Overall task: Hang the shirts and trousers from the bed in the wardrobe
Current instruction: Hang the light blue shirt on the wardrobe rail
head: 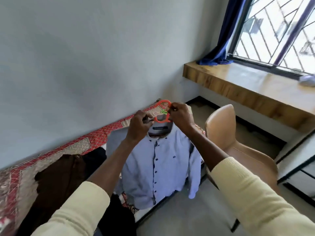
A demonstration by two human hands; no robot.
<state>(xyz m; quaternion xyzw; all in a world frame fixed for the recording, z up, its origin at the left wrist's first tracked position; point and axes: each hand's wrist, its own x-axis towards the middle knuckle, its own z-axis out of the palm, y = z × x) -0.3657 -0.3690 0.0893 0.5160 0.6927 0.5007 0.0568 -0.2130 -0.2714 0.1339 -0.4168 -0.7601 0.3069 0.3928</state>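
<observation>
A light blue buttoned shirt (pixel 158 167) hangs on an orange plastic hanger (pixel 162 109), held up in front of me above the bed (pixel 71 147). My right hand (pixel 180 115) pinches the hanger's hook at its right side. My left hand (pixel 139 126) grips the shirt's collar and the hanger's left shoulder. Dark brown trousers (pixel 58 181) and a black garment (pixel 97 159) lie on the bed's red patterned cover to the left. The wardrobe is out of view.
A tan leather chair (pixel 238 147) stands close on the right, beside the bed's end. Behind it runs a wooden window ledge (pixel 247 86) with a blue curtain (pixel 221 46) bunched on it. A plain wall is ahead.
</observation>
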